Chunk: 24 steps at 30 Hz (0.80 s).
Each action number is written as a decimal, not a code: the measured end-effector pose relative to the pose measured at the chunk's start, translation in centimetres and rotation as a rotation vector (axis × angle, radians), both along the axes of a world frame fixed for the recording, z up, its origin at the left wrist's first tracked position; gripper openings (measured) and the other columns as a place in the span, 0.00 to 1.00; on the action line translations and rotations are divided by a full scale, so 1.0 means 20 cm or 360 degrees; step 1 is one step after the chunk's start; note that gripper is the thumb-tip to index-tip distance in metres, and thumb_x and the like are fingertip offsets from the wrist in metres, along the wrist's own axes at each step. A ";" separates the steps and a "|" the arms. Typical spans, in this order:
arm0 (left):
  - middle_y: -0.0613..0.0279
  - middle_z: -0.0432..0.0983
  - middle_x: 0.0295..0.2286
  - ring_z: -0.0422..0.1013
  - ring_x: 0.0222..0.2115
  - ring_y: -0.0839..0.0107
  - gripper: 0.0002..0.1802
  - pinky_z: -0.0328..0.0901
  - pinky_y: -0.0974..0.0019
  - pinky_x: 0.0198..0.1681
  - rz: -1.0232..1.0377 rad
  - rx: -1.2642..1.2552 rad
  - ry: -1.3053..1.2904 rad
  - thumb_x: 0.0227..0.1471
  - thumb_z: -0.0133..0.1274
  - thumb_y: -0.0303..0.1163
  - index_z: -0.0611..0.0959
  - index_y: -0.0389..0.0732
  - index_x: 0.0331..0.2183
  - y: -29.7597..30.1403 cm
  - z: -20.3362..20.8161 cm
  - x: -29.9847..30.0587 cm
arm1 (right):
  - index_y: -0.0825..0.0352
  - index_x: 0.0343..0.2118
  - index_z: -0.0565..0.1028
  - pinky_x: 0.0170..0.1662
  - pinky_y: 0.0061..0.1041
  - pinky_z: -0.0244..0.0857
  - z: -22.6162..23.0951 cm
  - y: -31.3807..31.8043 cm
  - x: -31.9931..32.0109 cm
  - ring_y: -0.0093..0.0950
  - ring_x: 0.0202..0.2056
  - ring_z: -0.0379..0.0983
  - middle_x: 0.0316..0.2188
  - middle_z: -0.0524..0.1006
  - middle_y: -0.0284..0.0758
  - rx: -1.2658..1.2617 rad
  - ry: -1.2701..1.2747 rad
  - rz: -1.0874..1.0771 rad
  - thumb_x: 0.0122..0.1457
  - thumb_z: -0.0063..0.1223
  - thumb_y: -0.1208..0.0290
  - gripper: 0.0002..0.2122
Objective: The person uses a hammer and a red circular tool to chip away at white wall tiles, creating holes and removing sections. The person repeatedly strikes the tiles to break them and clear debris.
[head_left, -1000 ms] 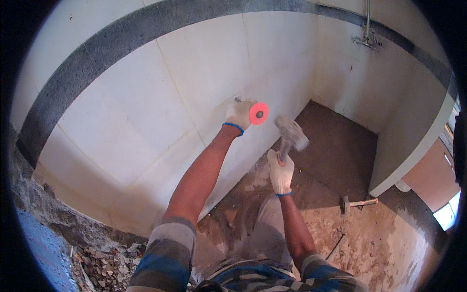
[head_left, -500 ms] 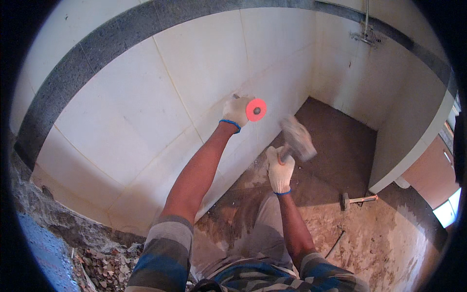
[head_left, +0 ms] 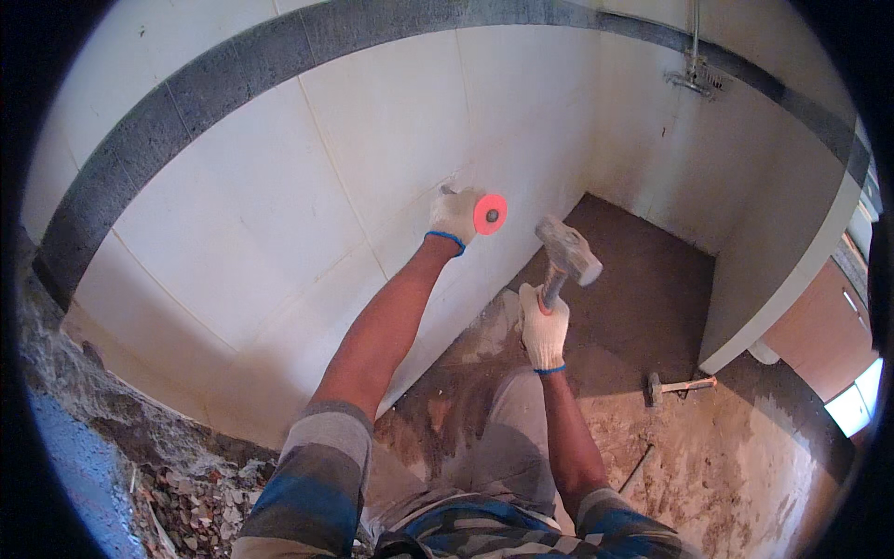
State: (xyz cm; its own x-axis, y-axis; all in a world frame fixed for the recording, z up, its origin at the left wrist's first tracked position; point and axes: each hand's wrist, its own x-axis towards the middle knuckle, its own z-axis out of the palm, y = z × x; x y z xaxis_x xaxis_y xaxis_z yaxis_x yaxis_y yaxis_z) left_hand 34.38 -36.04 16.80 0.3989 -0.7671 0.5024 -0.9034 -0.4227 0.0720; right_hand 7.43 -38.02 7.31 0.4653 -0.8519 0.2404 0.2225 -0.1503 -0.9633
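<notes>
My left hand (head_left: 453, 214), in a white knit glove with a blue cuff, is closed around a chisel with a round pink-red hand guard (head_left: 485, 213). The chisel's struck end (head_left: 493, 216) shows at the middle of the guard. Its tip lies against or close to the pale tiled wall (head_left: 251, 186), beside a small scuffed patch. Lower and to the right, my right hand (head_left: 544, 334), gloved alike, grips the handle of a club hammer (head_left: 570, 250). The hammer's heavy, dusty head stands tilted above the fist, a short way right of the guard, not touching it.
A second hammer (head_left: 682, 385) with an orange-and-wood handle lies on the dirty floor at right, and a thin dark rod (head_left: 638, 468) lies nearer. Rubble (head_left: 191, 508) is heaped at lower left beside a broken wall edge. A pale partition (head_left: 778, 270) stands right.
The club hammer's head, blurred before, is now sharp and a little higher, with my right hand slightly lower and to the right. My left hand keeps its hold on the chisel.
</notes>
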 end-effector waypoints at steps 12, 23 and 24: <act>0.53 0.84 0.47 0.83 0.44 0.47 0.14 0.76 0.42 0.43 -0.0038 0.0029 -0.0041 0.61 0.56 0.42 0.84 0.46 0.44 0.04 0.02 -0.04 | 0.64 0.28 0.75 0.24 0.25 0.56 -0.20 0.01 0.36 0.14 0.23 0.64 0.22 0.72 0.22 0.0075 0.0197 0.0206 0.70 0.62 0.68 0.12; 0.59 0.82 0.51 0.81 0.47 0.48 0.17 0.76 0.43 0.46 -0.0123 -0.0224 0.0145 0.63 0.58 0.42 0.83 0.54 0.52 0.16 0.00 -0.11 | 0.69 0.27 0.76 0.26 0.28 0.61 -0.24 0.00 0.43 0.15 0.25 0.66 0.21 0.72 0.23 0.0034 0.0309 0.0247 0.68 0.62 0.64 0.16; 0.59 0.81 0.52 0.81 0.47 0.48 0.17 0.76 0.43 0.46 -0.0125 -0.0190 0.0178 0.63 0.58 0.42 0.82 0.54 0.53 0.16 0.00 -0.10 | 0.69 0.27 0.75 0.26 0.28 0.61 -0.21 0.00 0.43 0.15 0.25 0.65 0.21 0.72 0.23 -0.0002 0.0314 0.0233 0.68 0.62 0.64 0.16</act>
